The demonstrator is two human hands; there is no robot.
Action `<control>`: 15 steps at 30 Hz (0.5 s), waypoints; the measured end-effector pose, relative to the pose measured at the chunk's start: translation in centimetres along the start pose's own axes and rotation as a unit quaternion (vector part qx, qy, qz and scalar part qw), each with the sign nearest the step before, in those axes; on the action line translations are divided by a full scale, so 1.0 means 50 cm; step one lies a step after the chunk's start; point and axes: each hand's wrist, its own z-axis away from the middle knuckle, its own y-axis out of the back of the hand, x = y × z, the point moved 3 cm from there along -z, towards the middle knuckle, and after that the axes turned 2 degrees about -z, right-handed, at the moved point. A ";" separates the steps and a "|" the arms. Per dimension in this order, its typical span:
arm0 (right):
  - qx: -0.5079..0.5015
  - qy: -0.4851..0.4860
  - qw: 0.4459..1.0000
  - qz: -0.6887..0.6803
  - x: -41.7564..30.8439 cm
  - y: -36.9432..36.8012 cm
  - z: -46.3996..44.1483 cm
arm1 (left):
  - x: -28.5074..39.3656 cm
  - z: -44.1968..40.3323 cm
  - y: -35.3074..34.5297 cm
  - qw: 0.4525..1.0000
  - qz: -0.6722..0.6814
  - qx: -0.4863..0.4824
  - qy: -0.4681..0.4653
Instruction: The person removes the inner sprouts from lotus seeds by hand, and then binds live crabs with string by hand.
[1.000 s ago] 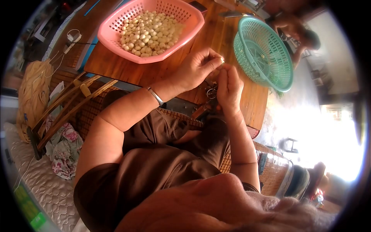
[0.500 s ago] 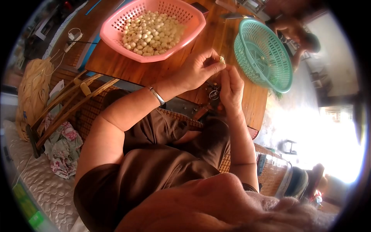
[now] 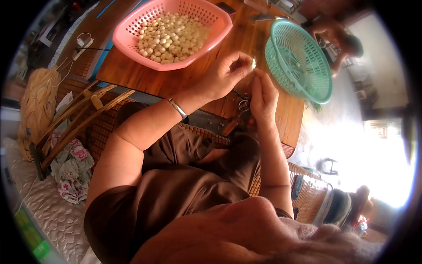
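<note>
Strong daylight at right, burned to white around the window [image 3: 384, 132]; glare spills over the floor [image 3: 325, 132]. Left side dim. Soft sheen on the bench [image 3: 132, 77]. Fisheye view, curved edges, black corners. Face at the bottom soft; small piece at the fingers [image 3: 246, 66] too blown-out to read.
</note>
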 end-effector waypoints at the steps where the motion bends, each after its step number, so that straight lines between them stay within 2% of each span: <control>1: 0.002 0.007 1.000 0.011 -0.002 0.001 0.001 | -0.001 0.001 -0.001 1.000 0.002 0.007 -0.009; 11: -0.011 -0.008 1.000 0.007 -0.001 0.001 0.002 | 0.007 0.002 0.001 1.000 -0.019 0.009 -0.006; 13: -0.007 0.006 1.000 0.022 -0.003 0.000 0.004 | 0.020 0.000 0.004 0.980 -0.142 0.035 -0.138; 15: -0.008 0.017 0.999 0.033 -0.003 0.000 0.003 | 0.023 0.002 0.007 0.980 -0.148 0.029 -0.132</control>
